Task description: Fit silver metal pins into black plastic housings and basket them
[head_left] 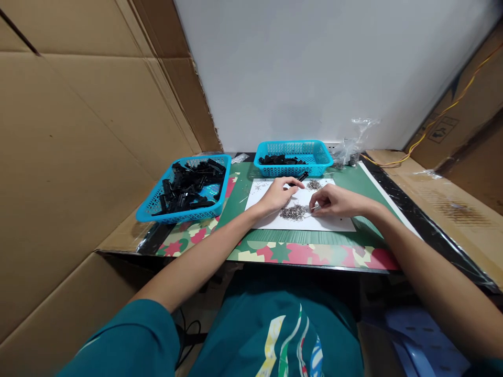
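My left hand (278,193) rests over the white sheet (265,220), its fingers closed round a slim black plastic piece (304,176) that sticks out past the fingertips. To its right, my right hand (332,200) is held in a pinch just above the sheet. A thin, light sliver shows at those fingertips, too small to name. Beside the right fingertips lies a pile of small metal parts (293,212). A smaller metal pile (313,185) sits farther back between the hands, and a few tiny bits are scattered on the sheet's far left corner.
A blue basket (143,213) full of black plastic parts stands at the left. Behind the sheet is a second blue basket (314,170), partly filled with black parts. A clear plastic bag (348,149) stands at the back right. Cardboard (78,131) walls the left side.
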A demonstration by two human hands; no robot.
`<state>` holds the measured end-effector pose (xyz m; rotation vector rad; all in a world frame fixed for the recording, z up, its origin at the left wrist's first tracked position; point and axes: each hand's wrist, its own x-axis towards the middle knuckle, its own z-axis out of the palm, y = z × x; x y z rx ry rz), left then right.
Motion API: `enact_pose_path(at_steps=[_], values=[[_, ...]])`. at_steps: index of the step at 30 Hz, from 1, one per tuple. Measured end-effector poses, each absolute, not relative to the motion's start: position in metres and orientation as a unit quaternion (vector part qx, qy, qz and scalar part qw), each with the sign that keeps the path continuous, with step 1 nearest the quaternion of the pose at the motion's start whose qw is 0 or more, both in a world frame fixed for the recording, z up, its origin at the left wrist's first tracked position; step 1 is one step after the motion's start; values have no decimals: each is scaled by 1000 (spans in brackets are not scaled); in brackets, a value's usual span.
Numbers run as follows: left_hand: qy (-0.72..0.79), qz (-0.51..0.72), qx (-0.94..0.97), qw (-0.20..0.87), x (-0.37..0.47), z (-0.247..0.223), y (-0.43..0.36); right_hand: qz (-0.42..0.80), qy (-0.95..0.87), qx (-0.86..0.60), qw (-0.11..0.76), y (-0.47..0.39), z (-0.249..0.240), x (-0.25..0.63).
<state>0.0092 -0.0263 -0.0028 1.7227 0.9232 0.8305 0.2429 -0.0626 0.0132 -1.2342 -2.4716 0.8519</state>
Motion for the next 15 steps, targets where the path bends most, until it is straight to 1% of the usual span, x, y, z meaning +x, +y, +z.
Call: enact_pose_path(at_steps=[8,10,15], values=[[361,321,723,493,7,-4,-25,308,-850,-409,128,-60,10,245],[348,319,732,492,7,-4,-25,312,-842,-412,157,-59,10,245],[308,321,766,464,10,1,-28,300,-805,-427,284,-59,10,245]])
